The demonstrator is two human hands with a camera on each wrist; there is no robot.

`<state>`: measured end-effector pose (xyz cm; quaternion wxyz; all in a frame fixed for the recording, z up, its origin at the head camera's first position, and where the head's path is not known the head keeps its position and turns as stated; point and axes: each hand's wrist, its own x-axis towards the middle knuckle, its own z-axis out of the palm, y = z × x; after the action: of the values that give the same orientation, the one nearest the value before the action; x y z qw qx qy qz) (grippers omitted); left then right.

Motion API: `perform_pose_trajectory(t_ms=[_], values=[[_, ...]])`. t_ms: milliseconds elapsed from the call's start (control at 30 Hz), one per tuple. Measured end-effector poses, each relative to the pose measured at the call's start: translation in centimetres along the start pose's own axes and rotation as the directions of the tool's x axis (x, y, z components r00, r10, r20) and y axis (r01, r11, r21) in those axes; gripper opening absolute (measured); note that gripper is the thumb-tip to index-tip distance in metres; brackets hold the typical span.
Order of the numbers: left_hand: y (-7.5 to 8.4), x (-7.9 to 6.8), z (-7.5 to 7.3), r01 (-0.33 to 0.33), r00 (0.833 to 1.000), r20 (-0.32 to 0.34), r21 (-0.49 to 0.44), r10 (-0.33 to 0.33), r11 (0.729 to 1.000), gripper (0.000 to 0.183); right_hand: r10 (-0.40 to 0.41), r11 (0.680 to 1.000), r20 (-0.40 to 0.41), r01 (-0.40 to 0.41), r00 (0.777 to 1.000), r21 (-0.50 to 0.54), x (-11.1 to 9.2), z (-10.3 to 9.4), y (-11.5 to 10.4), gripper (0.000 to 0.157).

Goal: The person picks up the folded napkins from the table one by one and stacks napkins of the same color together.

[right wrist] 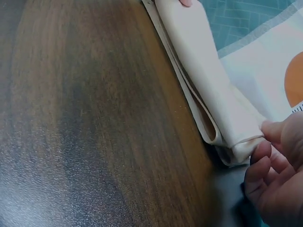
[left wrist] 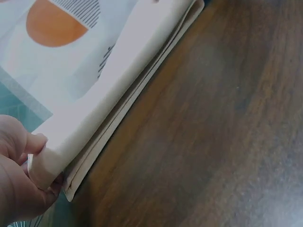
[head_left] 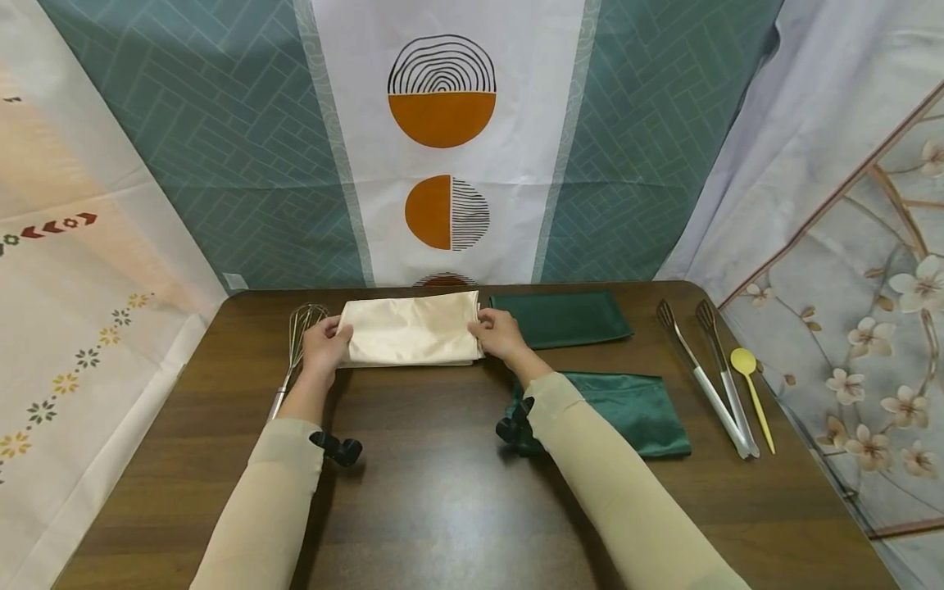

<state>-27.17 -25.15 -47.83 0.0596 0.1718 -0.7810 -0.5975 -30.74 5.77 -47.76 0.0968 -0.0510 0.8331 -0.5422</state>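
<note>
Cream cloth pinched at both ends

Left hand (head_left: 324, 344) pinches the left end of the cream cloth (head_left: 413, 328) between thumb and fingers; the right hand (head_left: 503, 334) pinches its right end likewise. The cloth is smooth, with a faint sheen, folded into a long flat rectangle. Its long axis runs left to right, its ends pointing to the hands, and stacked layers show along its near side. Beneath it spreads the wood-grained table (head_left: 428, 500), whose far edge runs just behind it; whether its lowest layer touches, I cannot tell. Left of the cloth lies a wire whisk (head_left: 283, 387). To its right lies a folded dark green cloth (head_left: 564, 319); nearer the person, a shiny green cloth (head_left: 627, 410). Well to its right are slotted metal tongs (head_left: 719, 410) and a slim yellow spoon (head_left: 753, 393).
</note>
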Motion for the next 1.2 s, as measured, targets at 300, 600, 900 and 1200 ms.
perform_pose_trajectory(t_ms=[300, 600, 900, 1200], values=[[0.3, 0.1, 0.1, 0.006, 1.0, -0.03, 0.04, -0.004, 0.999, 0.041, 0.012, 1.0, -0.024, -0.012, 1.0, -0.009, -0.1, -0.1, -0.1, 0.038], [0.2, -0.2, -0.2, -0.044, 0.998, -0.049, 0.096, 0.049, 0.994, 0.05, 0.0, 0.998, -0.063, -0.003, 0.998, -0.062, -0.2, -0.5, -0.1, 0.04], [2.3, -2.8, 0.4, -0.238, 0.969, 0.01, 0.285, 0.245, 0.929, 0.067, -0.127, 0.979, -0.19, 0.092, 0.974, -0.181, -1.7, -2.5, -0.6, 0.044], [2.6, -6.0, 2.4, -0.395, 0.918, 0.091, 0.173, 0.385, 0.902, 0.062, -0.193, 0.962, -0.14, 0.158, 0.971, -0.225, -6.2, -6.6, 0.2, 0.037]])
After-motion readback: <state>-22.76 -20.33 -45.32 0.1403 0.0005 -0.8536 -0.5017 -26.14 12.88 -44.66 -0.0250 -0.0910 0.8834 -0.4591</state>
